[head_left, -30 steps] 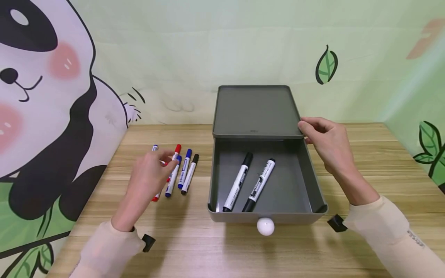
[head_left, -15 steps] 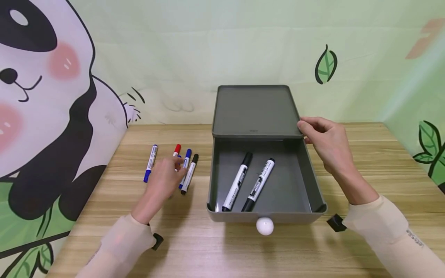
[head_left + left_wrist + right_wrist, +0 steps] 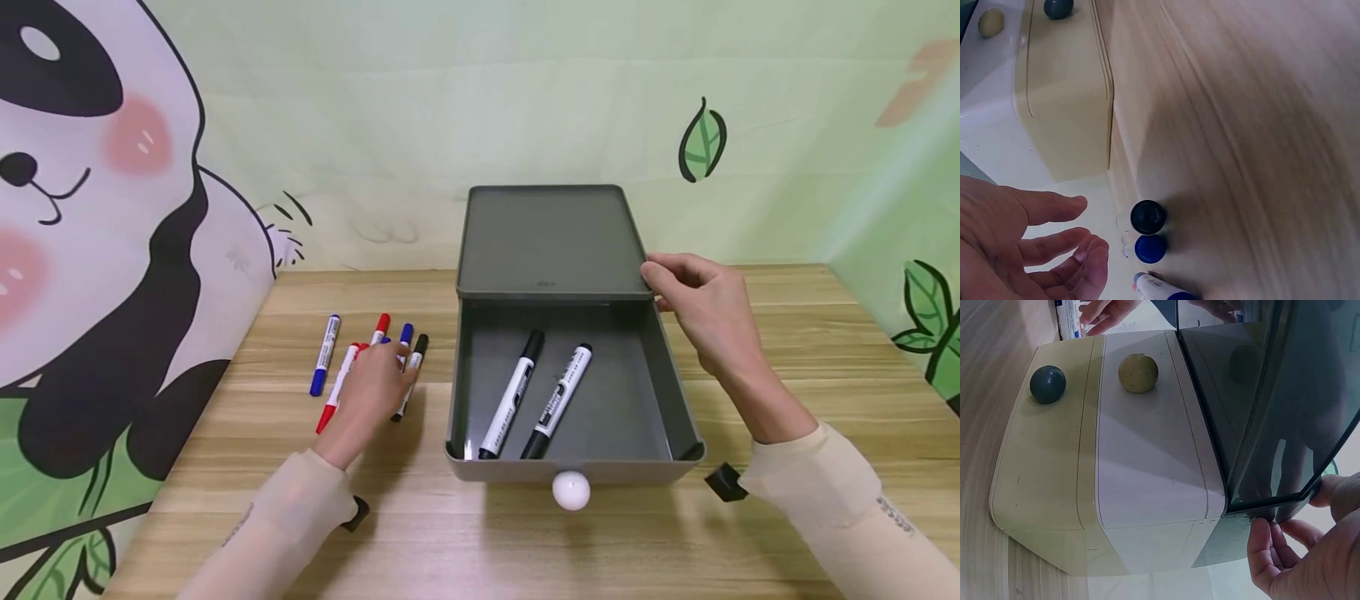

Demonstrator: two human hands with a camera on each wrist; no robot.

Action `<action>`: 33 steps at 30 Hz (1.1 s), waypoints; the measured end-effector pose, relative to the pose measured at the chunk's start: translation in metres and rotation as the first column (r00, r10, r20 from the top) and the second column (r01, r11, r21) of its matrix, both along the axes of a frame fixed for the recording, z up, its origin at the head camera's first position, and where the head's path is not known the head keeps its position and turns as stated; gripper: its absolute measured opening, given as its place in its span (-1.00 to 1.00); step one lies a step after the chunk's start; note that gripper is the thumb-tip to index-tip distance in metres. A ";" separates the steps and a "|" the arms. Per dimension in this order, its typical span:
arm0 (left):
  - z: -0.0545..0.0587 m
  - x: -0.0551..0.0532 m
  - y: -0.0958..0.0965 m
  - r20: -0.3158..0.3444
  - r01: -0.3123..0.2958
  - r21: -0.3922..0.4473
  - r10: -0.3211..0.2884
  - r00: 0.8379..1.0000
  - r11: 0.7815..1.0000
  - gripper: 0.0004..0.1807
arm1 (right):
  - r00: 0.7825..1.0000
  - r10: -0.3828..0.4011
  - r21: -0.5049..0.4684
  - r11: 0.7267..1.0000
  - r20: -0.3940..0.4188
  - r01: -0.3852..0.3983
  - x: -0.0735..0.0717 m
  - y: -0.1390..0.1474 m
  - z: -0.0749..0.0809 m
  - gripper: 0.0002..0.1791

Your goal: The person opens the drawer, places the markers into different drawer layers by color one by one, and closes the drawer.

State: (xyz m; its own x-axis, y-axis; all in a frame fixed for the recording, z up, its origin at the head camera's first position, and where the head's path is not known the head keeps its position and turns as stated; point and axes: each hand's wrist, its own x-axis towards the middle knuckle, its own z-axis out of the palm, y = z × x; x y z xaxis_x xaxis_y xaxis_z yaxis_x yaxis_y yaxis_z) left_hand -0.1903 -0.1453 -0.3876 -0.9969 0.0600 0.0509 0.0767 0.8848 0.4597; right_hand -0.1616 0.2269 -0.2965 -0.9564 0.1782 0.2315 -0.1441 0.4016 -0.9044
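In the head view my left hand [image 3: 367, 383] reaches over the group of whiteboard markers left of the drawer unit. Its fingers are loosely bent and stand apart from the ends of a black marker [image 3: 1148, 217] and a blue marker [image 3: 1150, 249] in the left wrist view. Red markers [image 3: 337, 387] lie partly under this hand. My right hand [image 3: 712, 317] holds the top right edge of the grey drawer unit [image 3: 555, 237], thumb and fingers at its corner. The pulled-out top drawer [image 3: 622, 417] contains two black markers [image 3: 513, 393].
One blue marker [image 3: 326, 354] lies apart on the left. Below the grey drawer are a white drawer [image 3: 1141, 437] and a cream drawer [image 3: 1047, 456], each with a round knob. A white knob [image 3: 572, 491] juts from the open drawer's front. A panda-printed cloth [image 3: 360, 125] stands behind the table.
My left hand has moved right and lower across the markers, uncovering the blue marker on the left and then the red ones. My right hand keeps its place on the drawer unit.
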 end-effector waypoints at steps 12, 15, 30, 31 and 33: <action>-0.010 -0.008 0.001 0.042 -0.003 -0.044 0.005 0.999 0.999 -0.66 | 1.000 0.001 -0.004 1.000 0.000 -0.001 0.000 0.000 -0.001 -0.48; -0.011 -0.009 0.001 0.030 -0.006 -0.066 0.008 1.000 0.998 -0.71 | 1.000 0.004 -0.003 1.000 -0.002 -0.004 0.000 0.001 -0.002 -0.49; -0.015 -0.008 0.010 -0.042 -0.023 -0.201 0.015 0.999 0.979 -0.91 | 1.000 0.010 -0.014 1.000 0.000 -0.010 -0.001 0.001 -0.001 -0.48; -0.016 -0.008 0.011 -0.051 -0.020 -0.213 0.009 0.999 0.977 -0.91 | 1.000 0.010 -0.016 1.000 -0.001 -0.010 -0.001 0.001 -0.001 -0.48; -0.017 -0.007 0.011 -0.072 -0.016 -0.237 -0.001 0.997 0.971 -0.91 | 1.000 0.011 -0.018 1.000 -0.002 -0.011 -0.001 0.000 -0.001 -0.48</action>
State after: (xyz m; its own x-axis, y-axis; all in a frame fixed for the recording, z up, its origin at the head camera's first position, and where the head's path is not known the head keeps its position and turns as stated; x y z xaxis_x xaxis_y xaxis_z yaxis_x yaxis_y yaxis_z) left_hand -0.1976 -0.1339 -0.4043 -0.9917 0.0712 0.1067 0.0942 0.9686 0.2299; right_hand -0.1624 0.2274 -0.2978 -0.9580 0.1715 0.2299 -0.1500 0.3838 -0.9112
